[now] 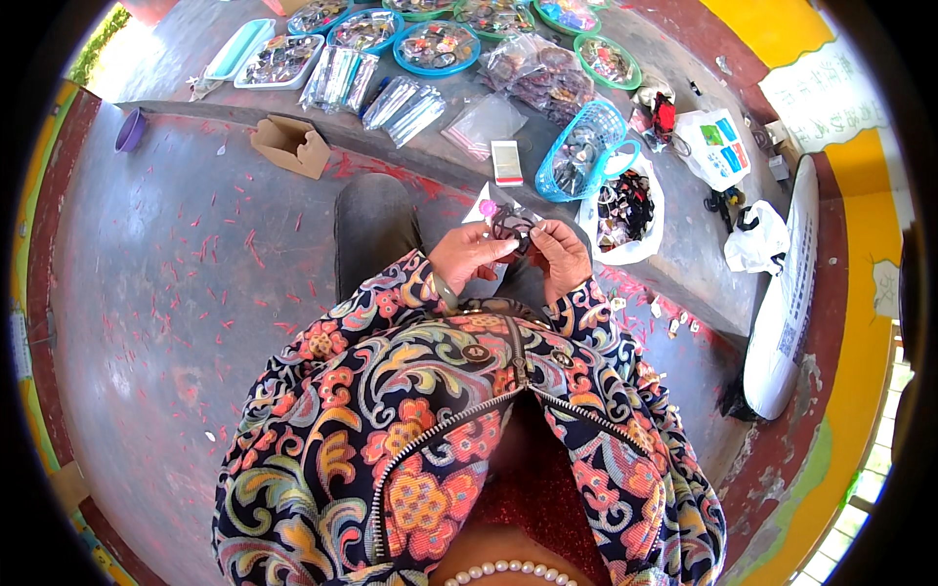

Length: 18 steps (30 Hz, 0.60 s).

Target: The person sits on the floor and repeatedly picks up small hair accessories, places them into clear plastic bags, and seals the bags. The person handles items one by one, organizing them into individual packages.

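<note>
1. Right now, dark looped bands [509, 225] are being handled in front of the body, on the near-left side of the light-blue plastic basket [553, 178]. A clear plastic sleeve [523, 212] and a round pink piece [488, 207] are seen right there with them; whether the bands lie inside the sleeve cannot be told.

2. The bands are pinched between thumb and fingers of the left hand [465, 255], and their other side is pinched by the right hand [564, 258], fingertips close together. The step in hand looks like sorting or arranging the bands by feel.

3. For the next move, a light two-sided pinch seems called for, with the loops kept from tangling and the thin sleeve from slipping.

4. Over to the containers: small packaged pieces are held in the basket itself. Just to its near right, a white plastic bag [608, 256] is filled with dark, red and pale bits.

5. Beyond the basket, mixed small goods are heaped in a round blue tray [437, 72] to the far left and a round green tray [635, 78] on the far side. Farther left, a white rectangular tray [262, 86] is loaded too.

6. Well left of the basket, a cardboard box [298, 154] is left open-topped; its contents cannot be made out.
</note>
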Each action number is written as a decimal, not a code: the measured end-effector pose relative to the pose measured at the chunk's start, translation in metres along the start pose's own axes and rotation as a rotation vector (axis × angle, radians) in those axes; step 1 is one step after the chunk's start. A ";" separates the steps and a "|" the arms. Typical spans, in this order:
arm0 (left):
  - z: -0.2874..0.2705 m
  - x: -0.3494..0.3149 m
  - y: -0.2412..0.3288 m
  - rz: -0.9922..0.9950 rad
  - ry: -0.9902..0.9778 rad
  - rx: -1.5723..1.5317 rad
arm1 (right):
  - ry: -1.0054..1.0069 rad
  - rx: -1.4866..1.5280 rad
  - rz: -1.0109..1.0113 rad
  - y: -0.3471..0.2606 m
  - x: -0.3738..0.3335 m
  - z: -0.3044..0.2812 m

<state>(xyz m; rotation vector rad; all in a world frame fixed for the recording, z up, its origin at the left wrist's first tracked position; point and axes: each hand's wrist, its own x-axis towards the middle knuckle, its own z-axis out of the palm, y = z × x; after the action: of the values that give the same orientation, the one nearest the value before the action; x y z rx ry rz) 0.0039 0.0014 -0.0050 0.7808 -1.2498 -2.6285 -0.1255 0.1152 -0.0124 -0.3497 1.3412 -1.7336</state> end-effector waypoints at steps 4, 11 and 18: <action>-0.003 0.002 0.004 0.045 0.102 -0.158 | 0.040 -0.098 -0.023 0.000 -0.001 0.000; -0.010 0.006 0.003 0.063 0.202 -0.060 | 0.026 -0.046 0.027 -0.001 -0.001 0.005; -0.007 0.001 0.002 0.001 0.088 -0.141 | -0.019 0.066 -0.004 0.000 0.003 0.000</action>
<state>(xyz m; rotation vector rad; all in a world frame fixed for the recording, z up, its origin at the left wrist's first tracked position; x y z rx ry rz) 0.0061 -0.0053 -0.0079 0.8609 -1.0296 -2.6155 -0.1276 0.1128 -0.0130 -0.3315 1.2667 -1.7696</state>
